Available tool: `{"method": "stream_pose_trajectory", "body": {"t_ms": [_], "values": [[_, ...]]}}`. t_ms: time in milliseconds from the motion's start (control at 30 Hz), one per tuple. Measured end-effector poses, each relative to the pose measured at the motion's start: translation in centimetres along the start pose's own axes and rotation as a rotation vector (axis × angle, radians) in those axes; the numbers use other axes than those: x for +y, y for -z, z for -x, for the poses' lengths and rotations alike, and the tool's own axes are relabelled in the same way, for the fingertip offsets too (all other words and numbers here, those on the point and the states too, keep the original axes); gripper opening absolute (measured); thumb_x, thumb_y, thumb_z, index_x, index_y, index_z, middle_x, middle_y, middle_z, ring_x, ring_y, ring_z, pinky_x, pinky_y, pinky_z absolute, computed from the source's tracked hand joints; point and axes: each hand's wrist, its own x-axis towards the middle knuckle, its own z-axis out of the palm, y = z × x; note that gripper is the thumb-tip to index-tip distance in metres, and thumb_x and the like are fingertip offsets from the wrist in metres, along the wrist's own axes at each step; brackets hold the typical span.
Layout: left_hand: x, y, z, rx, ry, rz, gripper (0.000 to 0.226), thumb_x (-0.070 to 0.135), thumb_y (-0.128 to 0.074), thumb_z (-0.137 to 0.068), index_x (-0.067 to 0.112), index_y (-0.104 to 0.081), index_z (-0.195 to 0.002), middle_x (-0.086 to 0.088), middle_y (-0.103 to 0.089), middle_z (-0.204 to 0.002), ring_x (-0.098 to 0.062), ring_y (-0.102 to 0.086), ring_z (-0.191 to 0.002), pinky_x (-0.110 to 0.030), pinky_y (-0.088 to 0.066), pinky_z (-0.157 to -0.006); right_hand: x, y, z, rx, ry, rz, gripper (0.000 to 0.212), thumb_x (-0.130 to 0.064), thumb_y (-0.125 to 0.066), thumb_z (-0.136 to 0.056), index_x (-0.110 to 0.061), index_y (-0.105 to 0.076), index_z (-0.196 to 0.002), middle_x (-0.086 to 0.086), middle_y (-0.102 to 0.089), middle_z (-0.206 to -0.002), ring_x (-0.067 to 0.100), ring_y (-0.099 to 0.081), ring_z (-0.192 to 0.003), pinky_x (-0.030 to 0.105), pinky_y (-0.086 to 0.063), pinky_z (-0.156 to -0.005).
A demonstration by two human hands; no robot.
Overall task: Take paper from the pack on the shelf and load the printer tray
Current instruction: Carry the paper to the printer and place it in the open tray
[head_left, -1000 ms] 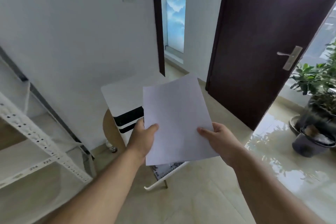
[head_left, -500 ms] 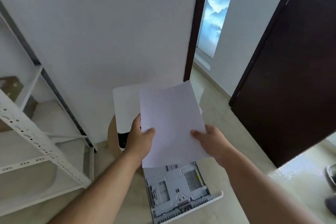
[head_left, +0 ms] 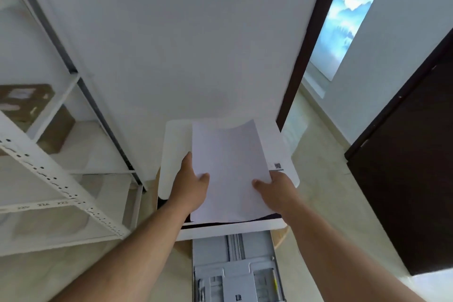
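Paper (head_left: 229,169): one thin stack of white sheets, exact number impossible to tell, is held in the air above the white printer (head_left: 174,154), its far edge curling a little. Two hands hold it. The left hand (head_left: 190,182) is clamped on the left edge, thumb on top. The right hand (head_left: 274,189) is clamped on the right edge, thumb also on top. One grey tray (head_left: 235,267) is pulled out of the printer front, below the stack, and shows its plastic guides; no sheets lie in it. The stack hides most of the printer top. A small QR-like label (head_left: 277,166) sits on the printer's right side, too small to read. At left stands one white metal shelf (head_left: 49,179) with a brown carton (head_left: 27,103); its rail bears small numbers, blurred. At right is one dark door (head_left: 404,179).
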Motion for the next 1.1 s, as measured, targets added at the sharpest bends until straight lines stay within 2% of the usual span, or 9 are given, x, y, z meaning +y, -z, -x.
{"method": "stream_pose_trajectory", "body": {"t_ms": [133, 233, 333, 433, 600, 700, 800, 967, 1100], "values": [[0.6, -0.5, -1.7, 0.039, 0.044, -0.121, 0.057, 0.020, -0.061, -0.101, 0.016, -0.039, -0.154, -0.004, -0.056, -0.148, -0.028, -0.055, -0.135, -0.029, -0.044, -0.099, 0.3, 0.2, -2.5, -0.014, 0.008, 0.104, 0.035, -0.036, -0.065, -0.096, -0.012, -0.067, -0.122, 0.006, -0.073, -0.112, 0.028, -0.068, -0.098, 0.039, -0.058, -0.082], [0.0, -0.4, -2.6, 0.056, 0.080, -0.190, 0.061, 0.025, -0.062, -0.099, 0.015, -0.041, -0.155, -0.009, -0.055, -0.150, -0.029, -0.057, -0.132, -0.043, -0.050, -0.108, 0.4, 0.7, -3.0, 0.004, -0.007, 0.158, 0.046, -0.042, -0.063, -0.096, -0.016, -0.062, -0.133, 0.003, -0.072, -0.118, 0.027, -0.068, -0.103, 0.030, -0.049, -0.077], [-0.1, -0.3, -2.6, 0.088, 0.124, -0.197, 0.059, 0.019, -0.059, -0.100, 0.014, -0.042, -0.157, -0.013, -0.049, -0.156, -0.029, -0.052, -0.140, -0.038, -0.044, -0.111, 0.4, 1.5, -3.3, 0.054, 0.012, 0.217, 0.058, -0.043, -0.059, -0.098, -0.018, -0.048, -0.149, 0.003, -0.067, -0.139, 0.028, -0.063, -0.126, 0.033, -0.046, -0.093], [-0.3, -0.4, -2.9, 0.096, 0.167, -0.143, 0.056, 0.016, -0.059, -0.100, 0.013, -0.046, -0.154, -0.012, -0.052, -0.154, -0.027, -0.054, -0.138, -0.030, -0.041, -0.102, 0.0, 1.9, -4.2, 0.008, 0.006, 0.176, 0.061, -0.041, -0.060, -0.098, -0.011, -0.050, -0.150, 0.005, -0.064, -0.144, 0.027, -0.060, -0.130, 0.037, -0.046, -0.105], [-0.3, -0.7, -3.0, 0.110, 0.178, -0.038, 0.051, 0.014, -0.059, -0.099, 0.013, -0.052, -0.150, -0.008, -0.055, -0.152, -0.024, -0.056, -0.133, -0.031, -0.044, -0.104, -0.8, 1.9, -5.0, -0.019, -0.035, 0.147, 0.052, -0.034, -0.061, -0.099, -0.002, -0.056, -0.141, 0.015, -0.066, -0.139, 0.031, -0.064, -0.119, 0.037, -0.049, -0.096], [-0.2, -0.6, -2.8, 0.112, 0.169, -0.028, 0.050, 0.013, -0.058, -0.099, 0.014, -0.053, -0.149, -0.007, -0.056, -0.151, -0.022, -0.056, -0.133, -0.031, -0.045, -0.103, -0.4, 1.5, -5.0, -0.010, -0.055, 0.067, 0.056, -0.033, -0.063, -0.099, -0.006, -0.053, -0.147, 0.009, -0.061, -0.147, 0.029, -0.059, -0.129, 0.035, -0.045, -0.100], [-0.3, -0.4, -2.5, 0.122, 0.154, -0.030, 0.046, 0.011, -0.058, -0.099, 0.014, -0.058, -0.144, -0.008, -0.060, -0.146, -0.019, -0.058, -0.127, -0.026, -0.041, -0.094, 0.0, 1.3, -4.8, 0.060, -0.083, -0.078, 0.052, -0.028, -0.067, -0.096, -0.007, -0.057, -0.143, 0.008, -0.064, -0.138, 0.030, -0.060, -0.125, 0.040, -0.047, -0.103], [-0.6, 0.0, -2.0, 0.108, 0.134, -0.029, 0.043, 0.011, -0.057, -0.100, 0.016, -0.060, -0.142, -0.004, -0.062, -0.146, -0.018, -0.058, -0.129, -0.025, -0.041, -0.095, -0.6, 1.3, -5.0, 0.073, -0.137, -0.213, 0.050, -0.026, -0.072, -0.094, -0.005, -0.059, -0.137, 0.005, -0.063, -0.116, 0.027, -0.061, -0.107, 0.039, -0.052, -0.091], [-0.9, 0.3, -1.7, 0.062, 0.113, -0.029, 0.042, 0.013, -0.057, -0.101, 0.018, -0.060, -0.143, -0.003, -0.061, -0.147, -0.015, -0.057, -0.133, -0.023, -0.040, -0.096, -0.4, 0.9, -5.3, -0.035, -0.166, -0.192, 0.014, -0.018, -0.067, -0.094, -0.008, -0.069, -0.104, 0.012, -0.074, -0.108, 0.035, -0.070, -0.097, 0.036, -0.056, -0.079]]}}
